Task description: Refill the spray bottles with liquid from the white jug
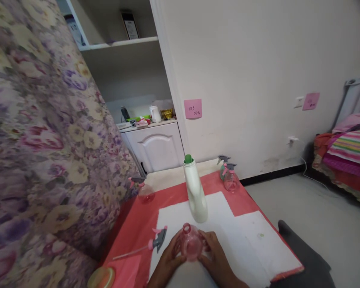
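Note:
Between my left hand (pixel 172 255) and my right hand (pixel 212 256) is a clear pink spray bottle (pixel 193 245), its neck uncovered. Fingers of both hands wrap its sides, low over the white sheet. Just beyond it stands a tall pale-green jug (pixel 196 196) with a green piece (pixel 188 159) at its mouth. Left of my left hand lies a grey and pink spray head (pixel 159 239), its thin tube stretching toward the table's left edge.
A pink spray bottle (pixel 146 193) stands at the table's back left. At the back right are another pink one (pixel 231 182) and a green one (pixel 222 171). A round lid-like object (pixel 101 277) sits front left. Floral curtain (pixel 48 160) borders the left side.

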Demonstrator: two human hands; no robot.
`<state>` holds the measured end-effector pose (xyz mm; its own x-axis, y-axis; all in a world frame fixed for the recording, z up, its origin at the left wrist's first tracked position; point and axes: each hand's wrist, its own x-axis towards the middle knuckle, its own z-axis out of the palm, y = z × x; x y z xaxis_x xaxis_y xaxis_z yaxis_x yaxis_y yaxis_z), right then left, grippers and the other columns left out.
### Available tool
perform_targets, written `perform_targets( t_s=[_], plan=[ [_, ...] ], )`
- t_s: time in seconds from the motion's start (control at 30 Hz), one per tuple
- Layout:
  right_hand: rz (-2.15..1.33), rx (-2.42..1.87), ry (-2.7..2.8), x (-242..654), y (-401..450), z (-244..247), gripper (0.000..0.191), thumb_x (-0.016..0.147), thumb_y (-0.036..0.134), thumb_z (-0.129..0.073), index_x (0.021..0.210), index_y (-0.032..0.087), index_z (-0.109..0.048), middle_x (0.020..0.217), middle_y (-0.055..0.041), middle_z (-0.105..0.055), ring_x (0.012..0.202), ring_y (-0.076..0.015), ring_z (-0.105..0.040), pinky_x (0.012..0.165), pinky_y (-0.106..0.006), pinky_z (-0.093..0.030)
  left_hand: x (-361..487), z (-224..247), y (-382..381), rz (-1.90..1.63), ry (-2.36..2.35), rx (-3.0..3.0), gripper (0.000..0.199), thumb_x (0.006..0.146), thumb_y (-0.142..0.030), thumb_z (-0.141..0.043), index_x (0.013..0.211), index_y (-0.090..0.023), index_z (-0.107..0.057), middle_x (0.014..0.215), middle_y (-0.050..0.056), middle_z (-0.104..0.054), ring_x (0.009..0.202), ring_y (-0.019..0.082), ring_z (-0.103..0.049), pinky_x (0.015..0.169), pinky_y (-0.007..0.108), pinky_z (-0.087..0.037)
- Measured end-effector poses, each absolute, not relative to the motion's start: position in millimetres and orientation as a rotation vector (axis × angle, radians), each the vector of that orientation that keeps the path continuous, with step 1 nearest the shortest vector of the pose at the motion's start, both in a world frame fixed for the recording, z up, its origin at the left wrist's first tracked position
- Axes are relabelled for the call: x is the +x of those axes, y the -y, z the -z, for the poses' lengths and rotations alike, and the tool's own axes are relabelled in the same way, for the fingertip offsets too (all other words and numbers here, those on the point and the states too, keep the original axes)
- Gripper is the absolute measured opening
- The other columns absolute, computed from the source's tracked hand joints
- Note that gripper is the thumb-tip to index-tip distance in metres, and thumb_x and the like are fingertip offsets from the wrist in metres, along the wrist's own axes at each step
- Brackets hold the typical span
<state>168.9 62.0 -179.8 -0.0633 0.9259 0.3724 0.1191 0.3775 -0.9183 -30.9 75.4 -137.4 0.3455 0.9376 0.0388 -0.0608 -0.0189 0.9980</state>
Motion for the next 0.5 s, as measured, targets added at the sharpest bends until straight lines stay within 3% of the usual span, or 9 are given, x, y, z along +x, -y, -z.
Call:
perform_targets(
  t_s=[0.07,0.17,0.37,0.5],
  plan=[
    [-0.862,-0.978,1.517,167.4,-65.3,183.1,0.069,0.066,0.020,-0.070,0.132,0.031,-0.051,0.120,-0.0071,-0.058,0.111,-0.0313,-0.056,0.095,-0.045,-0.047,-33.9,143.7,-72.1,-1.014,-0.954,1.316,0.077,0.064,-0.049,-0.081,0.132,-0.024,-0.054,0.146,0.012,-0.051,0.134,0.032,-0.046,0.112,0.048,-0.035],
    [-0.888,-1.015,1.571,162.7,-71.2,183.8,0.093,0.052,0.018,-0.079,0.138,0.024,-0.044,0.138,-0.0130,-0.050,0.130,-0.0379,-0.044,0.112,-0.051,-0.031,-40.5,152.9,-60.1,-1.076,-1.121,1.293,0.067,0.067,-0.053,-0.077,0.125,-0.023,-0.059,0.136,0.014,-0.060,0.127,0.031,-0.055,0.108,0.046,-0.041],
    [-0.943,-1.078,1.566,153.3,-74.1,186.8,0.103,0.050,0.014,-0.077,0.143,0.028,-0.034,0.144,-0.0111,-0.047,0.134,-0.0375,-0.042,0.113,-0.052,-0.032,-77.3,147.4,-30.3,-1.290,-1.697,1.359,0.048,0.078,-0.058,-0.059,0.108,-0.021,-0.061,0.105,0.011,-0.075,0.102,0.029,-0.069,0.095,0.043,-0.052],
    [-0.976,-1.105,1.524,150.5,-71.4,188.4,0.097,0.056,0.019,-0.076,0.142,0.031,-0.033,0.144,-0.0097,-0.047,0.133,-0.0375,-0.044,0.111,-0.052,-0.037,-105.6,132.9,-35.9,-1.218,-2.071,1.641,0.039,0.082,-0.047,-0.047,0.103,-0.019,-0.064,0.112,0.012,-0.071,0.109,0.030,-0.064,0.100,0.046,-0.048]
  ],
)
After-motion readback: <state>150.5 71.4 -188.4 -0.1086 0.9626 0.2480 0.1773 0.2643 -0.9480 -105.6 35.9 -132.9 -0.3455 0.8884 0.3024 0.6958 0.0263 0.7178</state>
